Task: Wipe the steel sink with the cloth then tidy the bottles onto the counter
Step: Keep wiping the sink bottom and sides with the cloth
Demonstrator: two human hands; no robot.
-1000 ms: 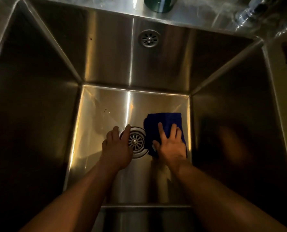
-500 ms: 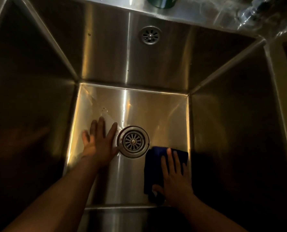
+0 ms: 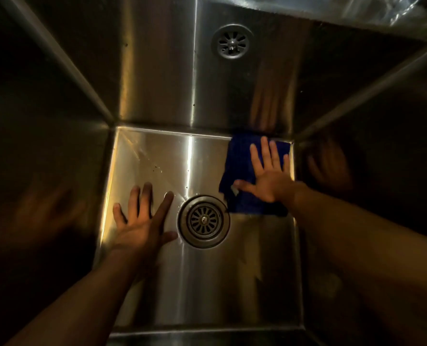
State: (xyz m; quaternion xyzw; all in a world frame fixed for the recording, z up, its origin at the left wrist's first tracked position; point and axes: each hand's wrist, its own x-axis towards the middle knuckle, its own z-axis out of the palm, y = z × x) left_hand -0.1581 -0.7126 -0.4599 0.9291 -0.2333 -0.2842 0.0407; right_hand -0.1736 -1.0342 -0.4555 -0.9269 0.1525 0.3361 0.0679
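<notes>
Head view, looking straight down into a deep steel sink with square walls and a flat floor. The blue cloth lies flat on the sink floor in the far right corner, its far edge against the base of the far wall and its right edge close to the right wall. The right hand presses down on the cloth with the palm flat; its fingers are straight and spread, pointing toward the far wall, and the thumb reaches left across the cloth. Nothing is clutched in this hand: it bears on the cloth from above.

The left hand rests flat on the bare sink floor, left of the round drain strainer, which sits near the middle of the floor. Its fingers are likewise straight and splayed, holding nothing; the thumb lies just beside the rim of the strainer. The cloth's near left corner comes close to the strainer's far right edge.

A round overflow grille is set high in the far wall. Dim reflections of both hands show in the far, left and right walls. A few water droplets lie on the floor far of the left hand. A strip of counter runs along the far edge of the sink.
</notes>
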